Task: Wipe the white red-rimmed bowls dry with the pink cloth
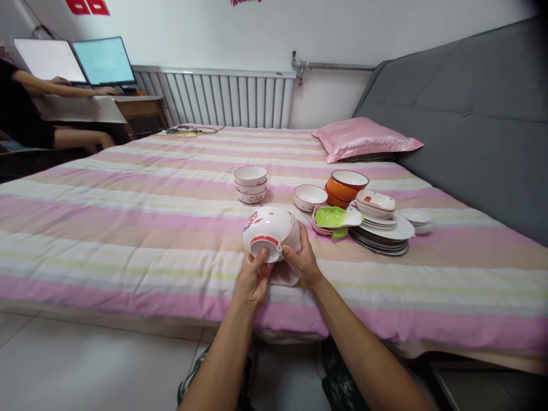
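A white bowl [274, 221] with a red foot ring and a red-and-dark print is tipped over, its base toward me. My left hand [258, 273] grips it from below, thumb on the base. Against the bowl's right side my right hand [302, 258] presses a pale pink cloth [286, 275], its fingers closed on the fabric, which hangs down below the bowl. Just beyond stands a stack of white bowls [250, 185] with red rims. A single white bowl [310, 197] sits to the right of that stack.
Right of my hands are orange bowls [340, 191], a green leaf-shaped dish [334, 217], stacked plates [381, 240] and small white dishes [416, 220]. A pink pillow [368, 140] lies farther back on the striped bed [128, 222]. Far left, a person [25, 108] sits at monitors.
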A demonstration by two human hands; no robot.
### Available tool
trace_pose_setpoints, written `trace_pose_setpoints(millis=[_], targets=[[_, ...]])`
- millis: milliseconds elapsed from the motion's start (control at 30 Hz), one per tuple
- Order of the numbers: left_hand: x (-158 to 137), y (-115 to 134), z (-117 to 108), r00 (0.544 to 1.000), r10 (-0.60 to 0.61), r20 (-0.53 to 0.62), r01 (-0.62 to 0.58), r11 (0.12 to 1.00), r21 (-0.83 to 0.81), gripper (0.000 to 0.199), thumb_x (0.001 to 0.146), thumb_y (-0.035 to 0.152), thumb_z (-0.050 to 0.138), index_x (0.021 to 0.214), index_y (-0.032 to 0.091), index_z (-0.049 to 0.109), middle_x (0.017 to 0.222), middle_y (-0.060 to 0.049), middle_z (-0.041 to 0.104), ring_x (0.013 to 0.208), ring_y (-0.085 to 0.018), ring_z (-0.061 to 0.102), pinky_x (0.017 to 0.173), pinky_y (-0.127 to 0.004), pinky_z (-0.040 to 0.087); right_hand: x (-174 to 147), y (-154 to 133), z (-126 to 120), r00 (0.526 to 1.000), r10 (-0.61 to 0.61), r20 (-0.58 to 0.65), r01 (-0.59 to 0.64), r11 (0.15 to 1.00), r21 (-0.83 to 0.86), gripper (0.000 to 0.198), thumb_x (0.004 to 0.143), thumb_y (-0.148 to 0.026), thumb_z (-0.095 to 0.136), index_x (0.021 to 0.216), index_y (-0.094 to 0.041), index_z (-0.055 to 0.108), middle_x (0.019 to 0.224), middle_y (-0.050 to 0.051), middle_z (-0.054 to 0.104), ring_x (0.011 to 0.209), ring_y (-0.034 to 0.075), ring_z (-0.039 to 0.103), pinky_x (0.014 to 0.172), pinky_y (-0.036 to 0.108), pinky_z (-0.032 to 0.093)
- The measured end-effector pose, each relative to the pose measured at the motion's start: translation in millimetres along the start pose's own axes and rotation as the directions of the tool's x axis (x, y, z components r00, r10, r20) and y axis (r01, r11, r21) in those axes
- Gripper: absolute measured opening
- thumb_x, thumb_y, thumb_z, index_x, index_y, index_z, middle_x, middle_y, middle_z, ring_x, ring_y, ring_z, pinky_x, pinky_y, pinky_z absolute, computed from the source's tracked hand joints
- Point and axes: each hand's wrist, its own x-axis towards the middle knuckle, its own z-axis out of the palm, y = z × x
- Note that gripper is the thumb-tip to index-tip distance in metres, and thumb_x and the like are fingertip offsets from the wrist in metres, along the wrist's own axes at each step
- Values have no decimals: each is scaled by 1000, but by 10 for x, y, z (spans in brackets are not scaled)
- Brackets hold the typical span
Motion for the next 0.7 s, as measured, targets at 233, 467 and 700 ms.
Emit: trace_pose_setpoints(millis=[233,467,700], targets=[[-2,-4,11,1000,-27,-5,26,997,-70,53,57,23,85,104,20,61,102,-1,69,96,-17,65,87,-29,53,-15,45,69,1000,20,-2,-20,999,39,84,71,-51,71,138,-26,26,134,10,50,117,23,54,101,37,44],[17,-23,-20,1000,-10,2,10,999,-44,49,59,29,84,102,21,61,105,-1,69,103,-18,63,88,-29,52,-26,82,107,1000,28,0,-28,998,49,84,72,-50,71,138,-28,25,131,9,52,113,22,56,100,37,45],[1,-56,-7,1000,-20,11,20,1000,-2,57,57,37,84,107,21,60,108,-3,68,106,-19,61,95,-31,48,-43,43,99,998,55,-5,-54,991,125,85,68,-48,74,136,-30,27,129,8,54,112,23,57,98,38,47]])
